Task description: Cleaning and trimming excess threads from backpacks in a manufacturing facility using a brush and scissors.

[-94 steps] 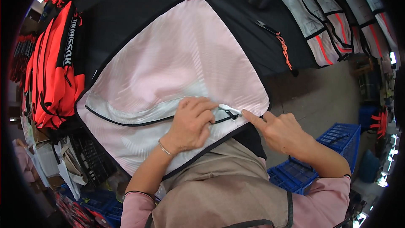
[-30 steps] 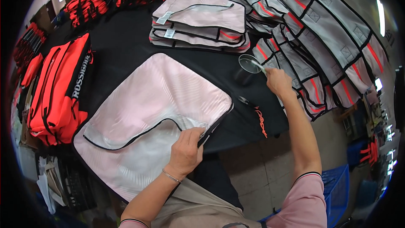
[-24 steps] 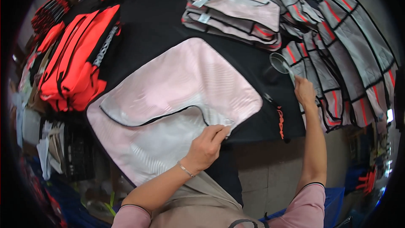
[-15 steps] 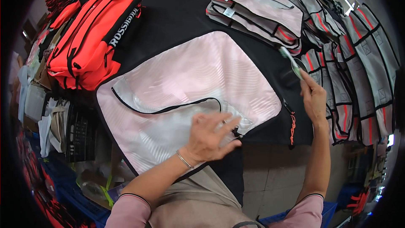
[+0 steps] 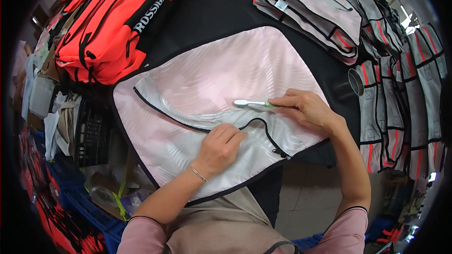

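A pale pink fabric panel (image 5: 263,61) with black edging lies flat before me, a curved black-edged zipper opening (image 5: 174,122) running across it. At the middle of that opening, my left hand (image 5: 219,148) is closed with its fingertips on the black zipper edge. A zipper slider (image 5: 278,152) sits at the opening's right end. My right hand (image 5: 306,109) grips a toothbrush (image 5: 254,104) by its green and white handle. The white brush head points left, just above the panel, and I cannot tell whether it touches the cloth.
Red bags (image 5: 110,23) are piled at the far left on the black table (image 5: 207,4). Grey-pink sewn pieces (image 5: 315,9) stack at the back right, with more grey strips (image 5: 414,94) along the right. A dark cup (image 5: 348,84) lies beside them. A black crate (image 5: 92,131) stands left.
My right hand has brought the toothbrush left, from beside the cup to over the panel. My left hand, spread and blurred before, has closed on the zipper edge. The view has shifted slightly.
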The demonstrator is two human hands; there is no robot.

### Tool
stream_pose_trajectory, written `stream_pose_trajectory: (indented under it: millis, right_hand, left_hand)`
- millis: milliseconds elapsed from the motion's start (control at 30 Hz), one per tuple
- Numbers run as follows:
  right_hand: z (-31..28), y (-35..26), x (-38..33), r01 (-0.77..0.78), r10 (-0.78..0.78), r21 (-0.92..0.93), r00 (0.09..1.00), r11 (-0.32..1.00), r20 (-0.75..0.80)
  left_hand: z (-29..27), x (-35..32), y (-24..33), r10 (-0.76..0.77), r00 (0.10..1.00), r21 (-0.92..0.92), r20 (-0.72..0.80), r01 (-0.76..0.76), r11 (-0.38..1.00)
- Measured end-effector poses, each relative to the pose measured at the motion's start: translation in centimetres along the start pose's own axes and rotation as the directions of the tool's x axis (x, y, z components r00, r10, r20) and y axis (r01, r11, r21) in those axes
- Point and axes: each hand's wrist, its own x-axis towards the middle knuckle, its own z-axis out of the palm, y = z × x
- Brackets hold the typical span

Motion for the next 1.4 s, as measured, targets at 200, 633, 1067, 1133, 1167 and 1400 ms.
stream_pose_trajectory:
  millis: [200, 633, 1067, 1133, 1167, 1400]
  right_hand:
    - [0.6, 1.0, 0.7, 0.058, -0.052, -0.130, 0.997, 0.990, 0.053]
    - [-1.1, -4.7, -9.3, -0.217, 0.225, -0.479, 0.973, 0.851, -0.041]
    - [-0.9, -8.7, -10.4, -0.307, 0.299, -0.567, 0.948, 0.764, -0.111]
    - [-1.2, -9.1, -10.6, -0.291, 0.298, -0.593, 0.951, 0.751, -0.089]
    - [-1.4, -9.6, -11.0, -0.301, 0.310, -0.590, 0.947, 0.749, -0.089]
    - [-1.9, -13.6, -14.2, -0.212, 0.251, -0.681, 0.967, 0.701, -0.043]
  left_hand:
    - [0.1, -0.2, -0.2, -0.043, 0.999, -0.048, -0.023, 0.042, 0.998]
    - [-0.2, 0.0, 0.2, -0.077, 0.997, -0.032, -0.013, 0.076, 0.997]
    - [4.1, 1.9, 8.0, 0.039, 0.992, -0.397, 0.120, 0.012, 0.918]
    - [5.0, 0.9, 7.7, 0.092, 0.993, -0.377, 0.070, -0.059, 0.924]
    - [5.1, 0.7, 7.5, 0.114, 0.993, -0.343, 0.041, -0.093, 0.935]
    - [6.0, 0.2, 7.1, 0.160, 0.985, -0.272, -0.065, -0.171, 0.947]
